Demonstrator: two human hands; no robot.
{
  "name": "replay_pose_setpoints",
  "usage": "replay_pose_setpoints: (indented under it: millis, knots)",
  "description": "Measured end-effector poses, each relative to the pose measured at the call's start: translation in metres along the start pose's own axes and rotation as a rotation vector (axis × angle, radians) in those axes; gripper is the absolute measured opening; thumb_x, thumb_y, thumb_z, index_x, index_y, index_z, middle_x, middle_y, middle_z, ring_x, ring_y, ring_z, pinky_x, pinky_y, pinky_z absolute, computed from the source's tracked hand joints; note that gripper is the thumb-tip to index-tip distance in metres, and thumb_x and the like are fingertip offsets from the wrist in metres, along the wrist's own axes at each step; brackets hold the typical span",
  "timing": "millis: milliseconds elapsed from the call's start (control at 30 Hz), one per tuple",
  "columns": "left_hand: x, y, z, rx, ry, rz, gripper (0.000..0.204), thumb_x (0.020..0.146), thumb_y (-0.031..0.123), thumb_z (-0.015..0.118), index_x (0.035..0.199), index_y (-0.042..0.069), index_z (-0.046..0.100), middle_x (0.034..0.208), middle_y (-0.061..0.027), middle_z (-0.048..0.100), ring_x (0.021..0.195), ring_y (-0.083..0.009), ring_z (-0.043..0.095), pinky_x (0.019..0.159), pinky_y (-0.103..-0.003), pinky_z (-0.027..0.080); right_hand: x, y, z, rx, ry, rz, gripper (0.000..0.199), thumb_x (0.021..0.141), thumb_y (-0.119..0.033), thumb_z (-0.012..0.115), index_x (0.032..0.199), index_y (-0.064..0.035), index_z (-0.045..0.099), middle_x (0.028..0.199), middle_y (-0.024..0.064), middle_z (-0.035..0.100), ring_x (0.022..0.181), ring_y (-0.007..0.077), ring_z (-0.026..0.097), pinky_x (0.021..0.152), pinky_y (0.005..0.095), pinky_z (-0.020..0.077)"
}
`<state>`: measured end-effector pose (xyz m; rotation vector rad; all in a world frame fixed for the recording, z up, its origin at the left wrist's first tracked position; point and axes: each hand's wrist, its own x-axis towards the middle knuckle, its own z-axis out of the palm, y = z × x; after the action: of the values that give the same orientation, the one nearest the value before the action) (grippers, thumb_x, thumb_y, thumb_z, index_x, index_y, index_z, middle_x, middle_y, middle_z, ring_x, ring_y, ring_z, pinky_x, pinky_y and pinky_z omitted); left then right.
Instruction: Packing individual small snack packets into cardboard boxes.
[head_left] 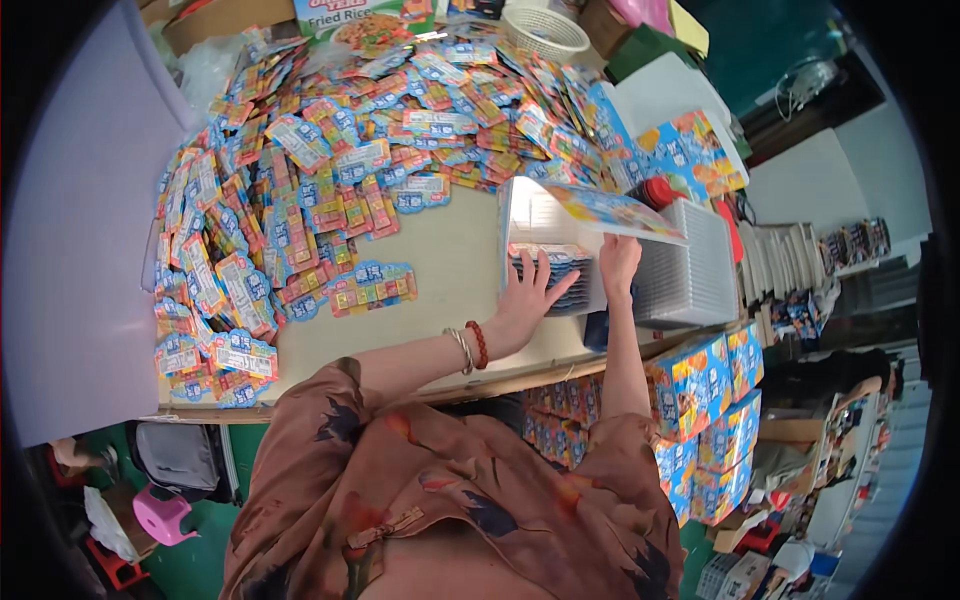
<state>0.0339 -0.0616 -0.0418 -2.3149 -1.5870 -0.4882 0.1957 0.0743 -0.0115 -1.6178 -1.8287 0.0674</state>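
A display box (524,212) with a white inside and a printed flap stands at the right of the table. In it is a row of blue-edged blister packs (565,262). My left hand (522,303), with a red bead bracelet and a pale bangle on the wrist, reaches to the box with fingers spread against the packs. At the box's right side, my right hand (619,262) is closed at the lower edge of the colourful flap (610,212). Its fingertips are partly hidden. Loose packs (372,288) lie on the table to the left.
A large heap of packs (430,125) covers the table's far and left parts. Nested clear plastic trays (690,265) stand right of the box. Printed cartons (690,390) are stacked below the table's right edge. A white basket (546,32) sits at the back.
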Motion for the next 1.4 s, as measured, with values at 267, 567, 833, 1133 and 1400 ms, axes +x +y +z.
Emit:
replay_pose_setpoints:
  millis: [267, 567, 833, 1133, 1400]
  knots:
    - [0.076, -0.089, 0.044, 0.115, -0.049, 0.053, 0.078, 0.084, 0.018, 0.060, 0.151, 0.025, 0.021, 0.136, -0.0188, 0.041, 0.120, -0.0418, 0.042, 0.100, -0.058, 0.034, 0.075, -0.008, 0.050, 0.048, 0.109, 0.135, 0.026, 0.082, -0.009, 0.060, 0.107, -0.0082, 0.058, 0.095, 0.0194, 0.068, 0.091, 0.0402, 0.064, 0.078, 0.0491, 0.0493]
    - [0.083, -0.084, 0.039, 0.034, -0.006, 0.021, 0.072, 0.085, 0.018, 0.056, 0.150, 0.023, 0.025, 0.149, -0.0186, 0.032, 0.138, -0.0394, 0.027, 0.115, -0.056, 0.010, 0.103, 0.024, 0.065, -0.111, -0.105, -0.024, 0.059, 0.084, -0.039, 0.063, 0.124, 0.0014, 0.047, 0.103, 0.0285, 0.064, 0.098, 0.0468, 0.060, 0.085, 0.0523, 0.0473]
    - [-0.096, -0.100, -0.054, -0.758, 0.055, -0.241, 0.067, 0.080, 0.016, 0.069, 0.140, 0.013, 0.041, 0.142, -0.0125, 0.040, 0.133, -0.0319, 0.036, 0.109, -0.055, 0.024, -0.026, -0.115, 0.019, 0.255, 0.121, -0.299, 0.017, 0.087, 0.000, 0.060, 0.103, -0.0003, 0.063, 0.099, 0.0134, 0.065, 0.090, 0.0265, 0.063, 0.082, 0.0368, 0.0488]
    - [-0.194, -0.196, -0.069, -0.878, 0.462, -1.036, 0.035, 0.086, 0.012, 0.066, 0.117, -0.001, 0.058, 0.114, -0.0160, 0.060, 0.110, -0.0315, 0.055, 0.095, -0.039, 0.043, -0.066, -0.202, 0.194, 0.530, -0.629, 0.009, 0.076, 0.074, -0.041, 0.077, 0.124, 0.0067, 0.045, 0.106, 0.0244, 0.062, 0.098, 0.0321, 0.063, 0.084, 0.0402, 0.0500]
    - [-0.168, -0.300, -0.027, -0.231, 0.039, -1.206, 0.082, 0.074, 0.040, 0.075, 0.132, -0.004, 0.038, 0.118, -0.0285, 0.048, 0.113, -0.0403, 0.047, 0.090, -0.047, 0.046, -0.080, -0.271, 0.213, 0.480, -0.649, 0.154, 0.076, 0.064, -0.035, 0.085, 0.115, 0.0070, 0.047, 0.109, 0.0215, 0.064, 0.094, 0.0294, 0.065, 0.078, 0.0369, 0.0518]
